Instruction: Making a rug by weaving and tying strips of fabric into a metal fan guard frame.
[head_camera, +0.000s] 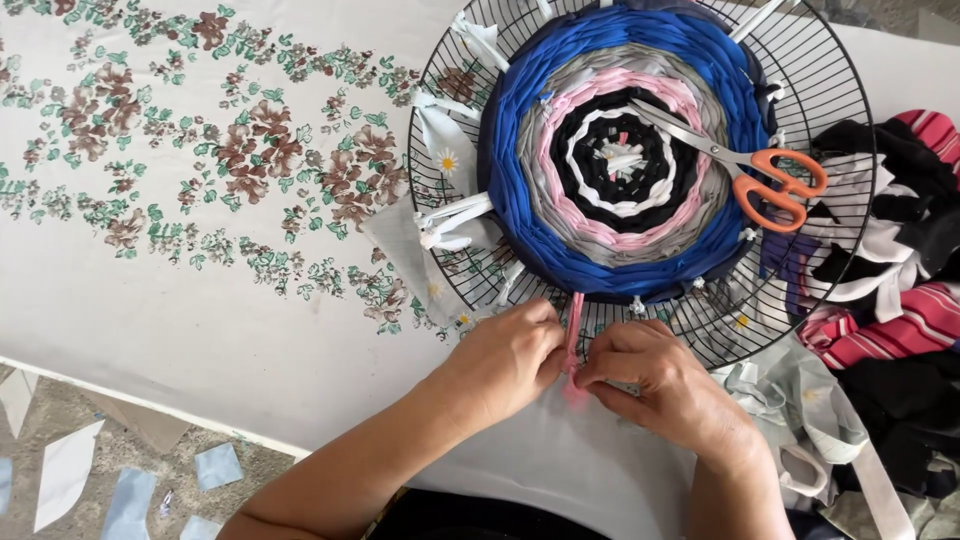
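Head view: pink fabric strip at near rim of wire fan guard, long axis running from the weaving toward the body. Left hand and right hand fingers pinched on strip. Orange-handled scissors atop round woven mat.

A single head-worn camera looks steeply down, at close range, onto the cloth-covered table before the person.
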